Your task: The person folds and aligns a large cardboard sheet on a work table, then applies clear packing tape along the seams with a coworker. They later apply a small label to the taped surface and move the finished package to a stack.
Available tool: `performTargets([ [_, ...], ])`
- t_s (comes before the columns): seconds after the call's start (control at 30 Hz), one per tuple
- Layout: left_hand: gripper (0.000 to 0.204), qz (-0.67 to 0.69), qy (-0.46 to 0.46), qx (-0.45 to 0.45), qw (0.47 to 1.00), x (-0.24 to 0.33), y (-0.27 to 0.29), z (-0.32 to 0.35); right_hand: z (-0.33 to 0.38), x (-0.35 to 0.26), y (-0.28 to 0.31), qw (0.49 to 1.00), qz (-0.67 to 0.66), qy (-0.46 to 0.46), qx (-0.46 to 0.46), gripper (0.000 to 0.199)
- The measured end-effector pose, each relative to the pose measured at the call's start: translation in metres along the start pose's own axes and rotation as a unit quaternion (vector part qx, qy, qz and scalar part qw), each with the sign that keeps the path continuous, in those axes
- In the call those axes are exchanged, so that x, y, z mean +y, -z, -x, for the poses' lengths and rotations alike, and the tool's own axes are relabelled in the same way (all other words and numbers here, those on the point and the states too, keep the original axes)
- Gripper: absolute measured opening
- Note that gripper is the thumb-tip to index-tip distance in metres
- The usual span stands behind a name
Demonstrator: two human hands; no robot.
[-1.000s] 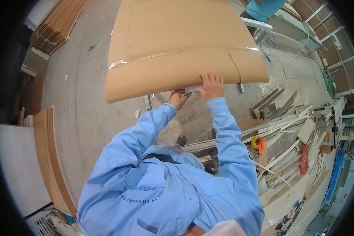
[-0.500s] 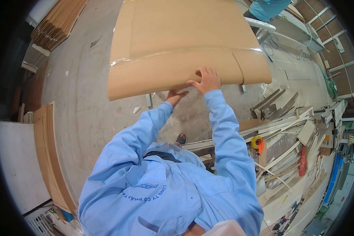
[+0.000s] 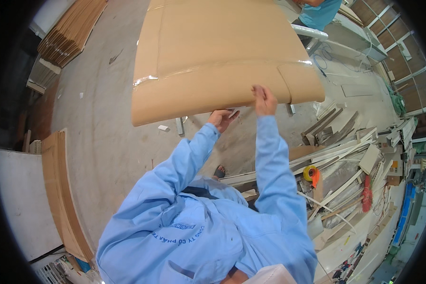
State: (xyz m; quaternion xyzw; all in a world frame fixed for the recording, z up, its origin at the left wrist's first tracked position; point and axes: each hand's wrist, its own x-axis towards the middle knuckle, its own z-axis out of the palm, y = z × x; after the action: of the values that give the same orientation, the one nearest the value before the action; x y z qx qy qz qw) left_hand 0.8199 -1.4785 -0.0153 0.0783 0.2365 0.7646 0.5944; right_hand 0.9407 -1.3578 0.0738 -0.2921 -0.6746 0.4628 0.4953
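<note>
Floor [image 3: 104, 142]: bare concrete, cardboard stacks at the left, white strips [image 3: 345, 156] piled at the right.
Box [image 3: 222, 61]: large, taped, held up ahead.
Left hand [image 3: 221, 118]: under the box's near edge; grip unclear.
Right hand [image 3: 264, 100]: fingers closed over that edge.

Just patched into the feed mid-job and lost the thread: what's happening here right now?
A person in a light blue work shirt is handling a big, long cardboard box sealed with clear tape. The right hand is pressed on the box's near end flap, and the left hand sits at the lower edge of that same end, fingers curled under it. Another person in a teal shirt stands at the far end. Cut boards and an orange tape roll lie on the right.
</note>
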Motion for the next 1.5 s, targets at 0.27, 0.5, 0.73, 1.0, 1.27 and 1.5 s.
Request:
performTargets([
  [0.27,0.035,-0.463,0.147,0.117,0.866,0.072,0.086,0.063,0.122,0.055,0.025,0.9,-0.182,-0.373,-0.133,0.031],
  [0.5,0.031,-0.747,0.18,0.185,0.613,0.109,0.225,0.283,0.084,0.099,-0.04,0.782,-0.53,-0.298,-0.136,0.053],
  [0.73,0.032,-0.394,0.185,0.612,0.66,0.077,0.283,0.502,0.142,0.073,-0.085,0.789,-0.113,-0.456,-0.396,0.047],
  [1.0,0.027,-0.429,0.246,0.467,0.733,0.082,0.365,0.738,0.299,-0.279,-0.263,0.273,-0.259,-0.065,-0.924,0.069],
  [1.27,0.034,-0.435,0.022,0.793,0.426,0.18,0.37,0.977,0.503,-0.454,-0.356,-0.17,-0.334,-0.102,-0.921,0.073],
  [1.5,0.032,-0.382,-0.036,0.78,0.494,0.135,0.358,1.004,0.646,-0.5,-0.419,-0.219,-0.366,-0.074,-0.901,0.059],
])
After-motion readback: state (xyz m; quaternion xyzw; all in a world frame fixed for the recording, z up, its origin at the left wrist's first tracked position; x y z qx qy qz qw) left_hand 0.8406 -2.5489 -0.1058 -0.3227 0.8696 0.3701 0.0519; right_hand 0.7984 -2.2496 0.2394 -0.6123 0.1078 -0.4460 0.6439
